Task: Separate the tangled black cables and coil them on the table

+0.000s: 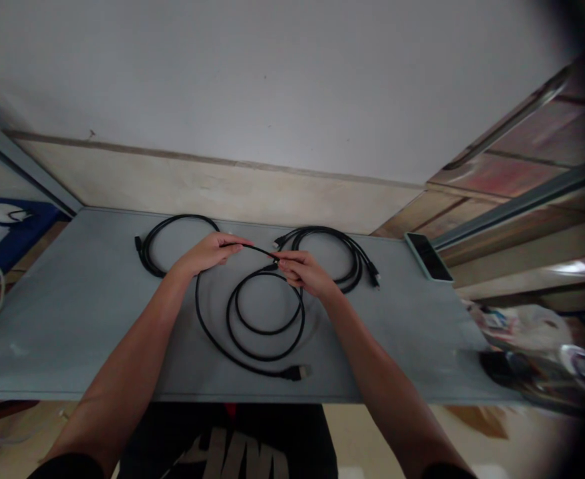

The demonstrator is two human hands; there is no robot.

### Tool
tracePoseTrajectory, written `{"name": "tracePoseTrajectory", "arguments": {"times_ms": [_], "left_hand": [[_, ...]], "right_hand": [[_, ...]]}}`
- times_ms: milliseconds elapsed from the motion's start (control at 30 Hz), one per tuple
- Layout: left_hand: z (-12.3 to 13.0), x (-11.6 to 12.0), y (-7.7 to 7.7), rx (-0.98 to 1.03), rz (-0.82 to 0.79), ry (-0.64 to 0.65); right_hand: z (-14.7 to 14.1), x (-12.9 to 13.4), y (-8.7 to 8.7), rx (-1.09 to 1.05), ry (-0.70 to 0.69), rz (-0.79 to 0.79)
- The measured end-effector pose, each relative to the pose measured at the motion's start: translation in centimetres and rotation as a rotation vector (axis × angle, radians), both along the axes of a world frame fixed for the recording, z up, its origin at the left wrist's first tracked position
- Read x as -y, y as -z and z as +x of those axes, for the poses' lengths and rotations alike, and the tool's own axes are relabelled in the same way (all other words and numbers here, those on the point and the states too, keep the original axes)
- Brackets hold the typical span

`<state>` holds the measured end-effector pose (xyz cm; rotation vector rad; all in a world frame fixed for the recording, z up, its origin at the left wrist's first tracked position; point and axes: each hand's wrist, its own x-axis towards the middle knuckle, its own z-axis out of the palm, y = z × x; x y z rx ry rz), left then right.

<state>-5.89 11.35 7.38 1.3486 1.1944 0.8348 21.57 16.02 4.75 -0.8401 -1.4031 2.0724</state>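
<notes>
A black cable [262, 250] stretches between my hands just above the grey shelf. My left hand [215, 251] pinches it on the left, and my right hand [305, 269] grips it on the right, fingers closed. The rest of this cable lies in loose loops below my hands, with its plug [296, 372] near the shelf's front edge. Behind my left hand rests a coiled black cable [147, 246]. Another coiled black cable [355, 256] lies behind and right of my right hand, its plugs showing at both sides.
The grey shelf [396, 346] runs along a wall, with metal posts at its back corners. A phone [428, 257] in a pale green case lies at the back right. Blurred beyond the right edge are a plastic bag [526, 326] and a jar-like container [562, 372].
</notes>
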Motion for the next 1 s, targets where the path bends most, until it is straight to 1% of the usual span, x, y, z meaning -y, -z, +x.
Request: {"name": "tracePoseTrajectory", "arguments": {"times_ms": [100, 200, 300, 400, 467, 533, 633, 700, 833, 1000], "left_hand": [[-0.6, -0.1, -0.4, 0.065, -0.023, -0.095], [-1.8, 0.1, -0.9, 0.121, -0.015, -0.198], [-3.6, 0.3, -1.2, 0.179, 0.009, -0.258], [-5.0, 0.3, -0.8, 0.269, 0.038, -0.321], [-5.4, 0.2, -0.4, 0.319, 0.013, -0.317], [-5.2, 0.1, -0.2, 0.353, -0.050, -0.263], [-4.3, -0.1, -0.1, 0.391, -0.147, -0.169], [-3.6, -0.1, 0.0, 0.405, -0.184, -0.127], [-2.6, -0.3, 0.4, 0.399, -0.151, -0.150], [-1.9, -0.4, 0.6, 0.316, -0.086, -0.203]], "right_hand": [[1.0, -0.4, -0.8, -0.033, -0.059, -0.076], [2.4, -1.0, -1.5, -0.050, -0.032, -0.086], [3.9, -2.0, -2.0, -0.067, 0.084, -0.059], [5.0, -2.8, -2.2, -0.128, 0.269, -0.011], [5.2, -3.2, -2.2, -0.209, 0.389, 0.012], [5.0, -3.3, -2.0, -0.306, 0.468, 0.014], [4.2, -3.5, -1.5, -0.409, 0.539, 0.016], [3.7, -3.5, -1.1, -0.421, 0.571, 0.023], [3.1, -3.3, -1.1, -0.354, 0.572, 0.023], [2.3, -2.4, -1.3, -0.349, 0.481, -0.027]]}}
